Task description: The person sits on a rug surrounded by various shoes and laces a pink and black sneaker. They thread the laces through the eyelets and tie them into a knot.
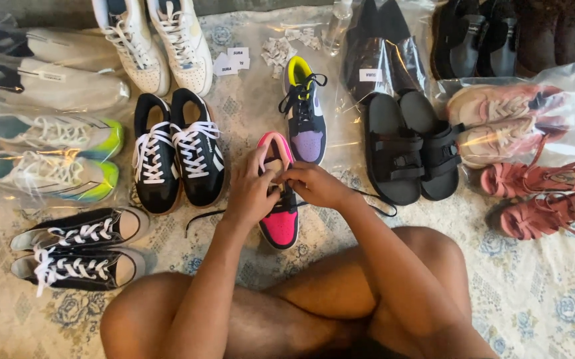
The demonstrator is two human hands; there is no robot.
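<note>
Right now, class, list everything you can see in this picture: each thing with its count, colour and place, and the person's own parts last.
pink sneaker: 1, pink and black, centre, under both hands
purple sneaker: 1, purple, black, yellow, above it
black sneakers: 2, black, white laces, left of centre
white sneakers: 2, white, top
low sneakers: 2, black, white laces, lower left
bagged sneakers: 4, white, two with green, far left
sandals: 2, black, right of centre
heels: 2, rose, far right
bagged pink shoes: 2, pale pink, right
paper tags: several, white, top
rug: 1, pale floral, underneath
left hand: on pink sneaker
right hand: at its laces
</note>
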